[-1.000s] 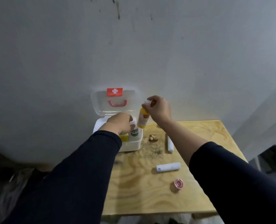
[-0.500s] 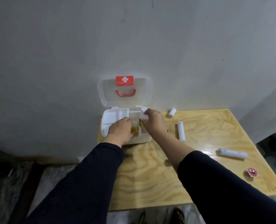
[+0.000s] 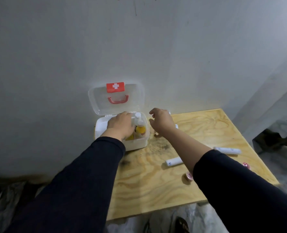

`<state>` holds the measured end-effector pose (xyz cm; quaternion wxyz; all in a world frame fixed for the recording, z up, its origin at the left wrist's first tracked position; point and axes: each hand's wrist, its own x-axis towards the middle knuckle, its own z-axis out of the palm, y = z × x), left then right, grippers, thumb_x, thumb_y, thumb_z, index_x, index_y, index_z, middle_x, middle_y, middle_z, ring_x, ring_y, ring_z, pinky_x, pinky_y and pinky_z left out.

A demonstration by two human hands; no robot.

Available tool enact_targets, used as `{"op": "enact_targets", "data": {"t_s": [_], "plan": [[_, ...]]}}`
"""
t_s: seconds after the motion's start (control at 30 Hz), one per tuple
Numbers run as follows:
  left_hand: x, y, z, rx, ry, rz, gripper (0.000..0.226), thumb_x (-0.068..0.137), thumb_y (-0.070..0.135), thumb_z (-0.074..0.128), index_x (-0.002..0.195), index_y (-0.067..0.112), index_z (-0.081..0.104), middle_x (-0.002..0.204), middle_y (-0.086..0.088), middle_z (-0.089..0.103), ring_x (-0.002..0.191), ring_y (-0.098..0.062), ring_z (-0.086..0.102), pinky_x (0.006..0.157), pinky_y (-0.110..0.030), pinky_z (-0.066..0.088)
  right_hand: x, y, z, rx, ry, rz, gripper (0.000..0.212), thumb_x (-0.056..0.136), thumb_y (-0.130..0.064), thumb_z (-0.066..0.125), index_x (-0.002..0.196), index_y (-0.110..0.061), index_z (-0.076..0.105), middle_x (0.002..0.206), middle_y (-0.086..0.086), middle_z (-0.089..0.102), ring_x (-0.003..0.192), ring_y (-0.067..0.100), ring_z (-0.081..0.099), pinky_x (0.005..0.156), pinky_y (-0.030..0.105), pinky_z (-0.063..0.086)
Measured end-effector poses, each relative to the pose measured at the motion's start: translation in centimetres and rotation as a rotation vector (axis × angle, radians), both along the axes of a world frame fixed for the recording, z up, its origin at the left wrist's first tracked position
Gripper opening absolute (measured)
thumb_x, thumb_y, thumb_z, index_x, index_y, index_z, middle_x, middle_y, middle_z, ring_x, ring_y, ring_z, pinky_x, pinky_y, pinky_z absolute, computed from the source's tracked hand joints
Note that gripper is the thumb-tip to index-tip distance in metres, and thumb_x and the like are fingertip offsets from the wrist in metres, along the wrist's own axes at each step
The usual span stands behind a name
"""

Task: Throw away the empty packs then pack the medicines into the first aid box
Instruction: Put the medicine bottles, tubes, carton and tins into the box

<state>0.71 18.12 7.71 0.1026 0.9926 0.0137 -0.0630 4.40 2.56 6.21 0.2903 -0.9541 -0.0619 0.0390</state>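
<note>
The white first aid box (image 3: 139, 144) stands open at the table's back left, its clear lid (image 3: 102, 105) with a red cross leaning on the wall. Inside it a yellow bottle (image 3: 140, 130) stands upright beside a white bottle (image 3: 137, 117). My left hand (image 3: 120, 125) reaches into the box and rests on its contents; what its fingers hold is hidden. My right hand (image 3: 162, 122) hovers just right of the box, fingers apart and empty. Two white tubes (image 3: 173, 161) (image 3: 227, 150) lie on the wooden table (image 3: 156, 190).
A small pink round item (image 3: 189, 176) lies by my right forearm and another (image 3: 246, 165) near the table's right edge. A small brown object (image 3: 156, 134) sits beside the box. The wall rises right behind the table. A shoe (image 3: 181, 224) shows on the floor below.
My right hand has let go of the yellow bottle, which now stands in the box, and has moved out to the right. My left hand stays in the box.
</note>
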Motion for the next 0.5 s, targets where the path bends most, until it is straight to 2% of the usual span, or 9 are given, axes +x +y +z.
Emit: {"op": "enact_targets", "data": {"t_s": [0.1,0.2,0.37,0.43,0.5], "plan": [[0.8,-3.0,1.6,0.008,-0.049,-0.046,0.049,0.097,0.025,0.046,0.146,0.019,0.040,0.150,0.000,0.042,0.134,-0.025,0.044,0.104,-0.040,0.040,0.1,-4.1,0.1,-0.066,-0.001,-0.053,0.033,0.090,-0.011,0.052,0.122,-0.014,0.060,0.121,0.012,0.065,0.109,0.028,0.061,0.085,0.030,0.048],[1.6,-6.8,1.9,0.031,-0.013,-0.146,0.048,0.097,0.028,0.046,0.144,0.019,0.042,0.148,0.000,0.044,0.133,-0.025,0.045,0.104,-0.041,0.041,-0.1,-8.8,0.2,-0.137,0.050,-0.089,0.034,0.089,-0.009,0.052,0.122,-0.013,0.061,0.122,0.011,0.064,0.112,0.028,0.060,0.088,0.032,0.050],[1.6,-13.3,0.6,-0.016,0.103,-0.207,0.038,0.095,0.024,0.043,0.130,0.021,0.056,0.133,-0.003,0.056,0.115,-0.029,0.057,0.088,-0.038,0.049,-0.5,-16.5,-0.9,-0.197,0.098,-0.135,0.037,0.088,-0.004,0.051,0.122,-0.013,0.061,0.123,0.010,0.063,0.111,0.027,0.061,0.087,0.031,0.051],[1.5,-15.5,-0.1,-0.038,0.147,-0.191,0.042,0.095,0.025,0.042,0.135,0.025,0.054,0.135,-0.004,0.057,0.107,-0.030,0.060,0.079,-0.036,0.050,-0.8,-19.4,-1.7,-0.228,0.125,-0.138,0.039,0.087,-0.001,0.050,0.122,-0.013,0.061,0.124,0.010,0.063,0.111,0.027,0.061,0.088,0.031,0.051],[1.3,-17.4,-0.9,-0.051,0.182,-0.178,0.045,0.097,0.025,0.042,0.141,0.025,0.048,0.131,-0.006,0.060,0.091,-0.030,0.063,0.064,-0.032,0.045,-1.1,-22.1,-2.8,-0.253,0.164,-0.135,0.041,0.086,0.002,0.049,0.123,-0.013,0.060,0.124,0.010,0.062,0.111,0.028,0.060,0.088,0.032,0.051]]}}
